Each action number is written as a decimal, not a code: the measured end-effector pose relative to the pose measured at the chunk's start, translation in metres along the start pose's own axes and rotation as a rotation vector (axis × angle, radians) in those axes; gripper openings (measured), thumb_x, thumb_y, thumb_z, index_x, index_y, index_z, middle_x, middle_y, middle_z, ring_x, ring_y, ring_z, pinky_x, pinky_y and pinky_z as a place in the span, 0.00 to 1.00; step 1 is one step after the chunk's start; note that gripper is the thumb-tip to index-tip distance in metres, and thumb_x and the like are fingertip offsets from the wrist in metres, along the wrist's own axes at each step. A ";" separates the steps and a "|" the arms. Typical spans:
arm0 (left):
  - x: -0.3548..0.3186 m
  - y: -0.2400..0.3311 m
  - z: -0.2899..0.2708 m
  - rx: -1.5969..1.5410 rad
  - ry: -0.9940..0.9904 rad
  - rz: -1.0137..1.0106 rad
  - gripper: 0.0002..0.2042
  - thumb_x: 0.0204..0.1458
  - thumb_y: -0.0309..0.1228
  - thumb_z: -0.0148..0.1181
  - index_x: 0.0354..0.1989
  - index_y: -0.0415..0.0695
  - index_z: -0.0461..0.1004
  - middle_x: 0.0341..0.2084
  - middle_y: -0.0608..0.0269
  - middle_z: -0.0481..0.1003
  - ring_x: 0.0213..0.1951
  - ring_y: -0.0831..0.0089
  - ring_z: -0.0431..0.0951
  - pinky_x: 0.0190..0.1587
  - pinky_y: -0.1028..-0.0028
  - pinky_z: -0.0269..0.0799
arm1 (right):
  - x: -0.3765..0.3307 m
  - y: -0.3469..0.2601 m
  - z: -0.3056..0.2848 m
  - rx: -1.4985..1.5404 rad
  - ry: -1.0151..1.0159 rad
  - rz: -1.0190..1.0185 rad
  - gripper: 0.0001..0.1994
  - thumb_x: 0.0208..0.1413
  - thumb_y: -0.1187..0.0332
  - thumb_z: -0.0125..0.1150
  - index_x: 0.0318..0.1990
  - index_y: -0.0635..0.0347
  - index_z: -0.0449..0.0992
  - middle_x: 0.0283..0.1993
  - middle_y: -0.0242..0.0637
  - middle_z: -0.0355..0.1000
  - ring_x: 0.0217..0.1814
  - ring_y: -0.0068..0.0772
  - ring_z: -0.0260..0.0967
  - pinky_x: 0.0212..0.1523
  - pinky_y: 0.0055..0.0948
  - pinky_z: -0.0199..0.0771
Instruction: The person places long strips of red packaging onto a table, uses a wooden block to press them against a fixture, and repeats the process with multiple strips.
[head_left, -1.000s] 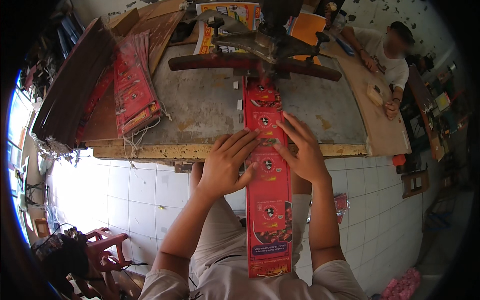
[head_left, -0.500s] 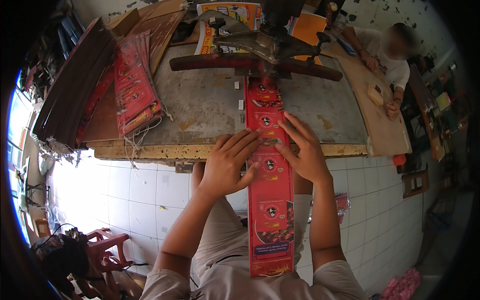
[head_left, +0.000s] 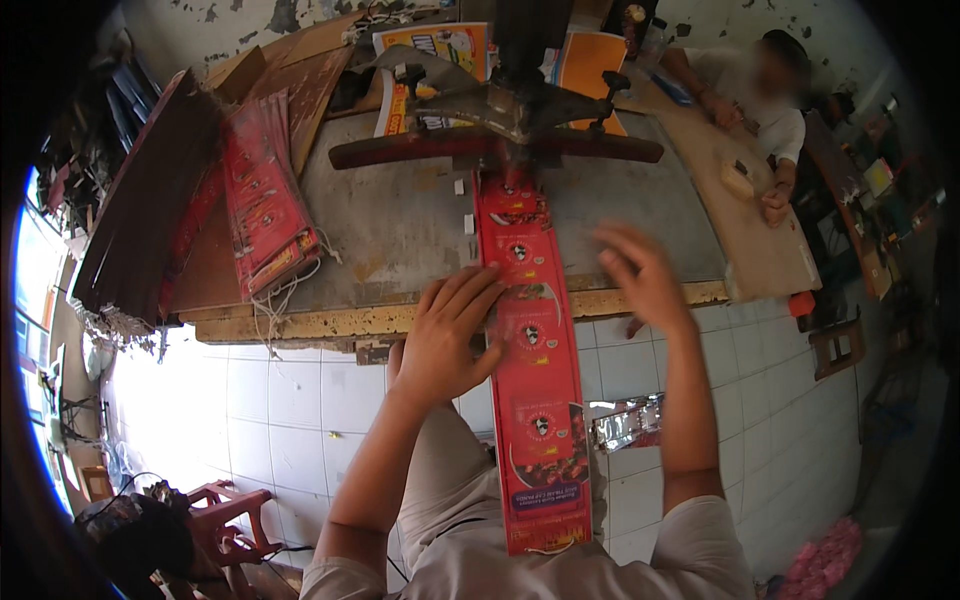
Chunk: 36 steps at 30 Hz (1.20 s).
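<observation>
A long red printed strip (head_left: 535, 375) runs from beneath the dark metal press arm (head_left: 500, 140) across the worktable edge and down to my lap. Pictures of food and round dark emblems cover it. A bit of string shows at its near end. My left hand (head_left: 450, 335) lies along the strip's left edge, fingers stretched forward and thumb apart. Off to the right, my right hand (head_left: 645, 275) is raised clear of the strip, slightly blurred, its fingers apart and nothing visible in them. The strip's far end is hidden under the press.
More red printed strips (head_left: 262, 205) with strings lie at the left, beside a tall dark stack (head_left: 140, 200). Colourful printed sheets (head_left: 440, 50) sit behind the press. A co-worker (head_left: 780, 120) is at the right side board. A red stool (head_left: 228, 515) stands lower left.
My right hand has lifted off the strip and moved right. The left hand stays at the strip's left edge. The view has shifted a little, and more of the silvery thing on the floor shows.
</observation>
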<state>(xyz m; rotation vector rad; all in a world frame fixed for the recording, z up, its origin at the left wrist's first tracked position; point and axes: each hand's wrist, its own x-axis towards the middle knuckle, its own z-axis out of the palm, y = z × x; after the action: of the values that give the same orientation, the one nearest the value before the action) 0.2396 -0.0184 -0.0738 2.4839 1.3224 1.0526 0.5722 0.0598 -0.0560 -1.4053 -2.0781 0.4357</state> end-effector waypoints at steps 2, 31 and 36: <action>0.003 0.003 0.001 0.008 0.000 -0.026 0.30 0.56 0.36 0.69 0.67 0.38 0.77 0.72 0.52 0.74 0.76 0.48 0.68 0.77 0.47 0.60 | 0.020 0.085 -0.034 -0.237 0.228 0.137 0.24 0.75 0.58 0.63 0.71 0.60 0.76 0.76 0.50 0.72 0.81 0.56 0.65 0.79 0.48 0.66; -0.011 0.006 0.002 0.149 -0.010 -0.112 0.35 0.62 0.51 0.66 0.74 0.45 0.72 0.76 0.61 0.71 0.79 0.46 0.62 0.83 0.36 0.38 | -0.067 -0.051 -0.054 0.132 -0.074 -0.271 0.28 0.60 0.80 0.73 0.69 0.55 0.80 0.66 0.41 0.70 0.70 0.44 0.73 0.69 0.40 0.78; -0.008 0.005 0.006 0.175 -0.016 -0.114 0.35 0.62 0.53 0.65 0.73 0.44 0.73 0.76 0.61 0.71 0.79 0.45 0.63 0.83 0.36 0.38 | -0.027 -0.092 -0.008 0.169 -0.156 -0.429 0.27 0.62 0.76 0.73 0.69 0.56 0.79 0.66 0.42 0.70 0.68 0.47 0.73 0.66 0.42 0.79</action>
<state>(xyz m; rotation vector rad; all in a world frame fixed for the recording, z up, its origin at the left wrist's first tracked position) 0.2435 -0.0268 -0.0804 2.4945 1.5939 0.9265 0.5176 -0.0015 -0.0052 -0.8193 -2.3277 0.5358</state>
